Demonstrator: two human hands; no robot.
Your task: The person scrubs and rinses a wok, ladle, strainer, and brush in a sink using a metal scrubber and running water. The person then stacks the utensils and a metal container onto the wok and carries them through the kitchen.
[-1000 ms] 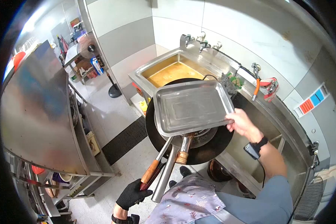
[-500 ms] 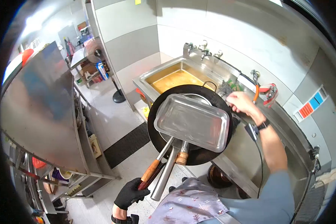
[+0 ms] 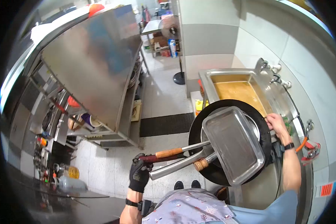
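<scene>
A large black wok hangs in front of me, partly over the sink edge. On it lies a shallow rectangular metal tray, tilted, covering part of a round metal pan. Several handles point left: a wooden-and-metal handle, a thick steel handle and a dark red handle. My left hand, in a black glove, is closed around the dark red handle; which vessel it belongs to is hidden. My bare right hand grips the wok's far right rim, its fingers curled.
A sink basin holds brownish water, with taps on the wall behind. A steel counter and shelf unit stands left. A black mat and a standing fan are on the floor ahead.
My view has swung left, with the wok and stacked pans now further right in it. My right hand, earlier beside the wok, has closed on its rim. The left hand keeps its hold.
</scene>
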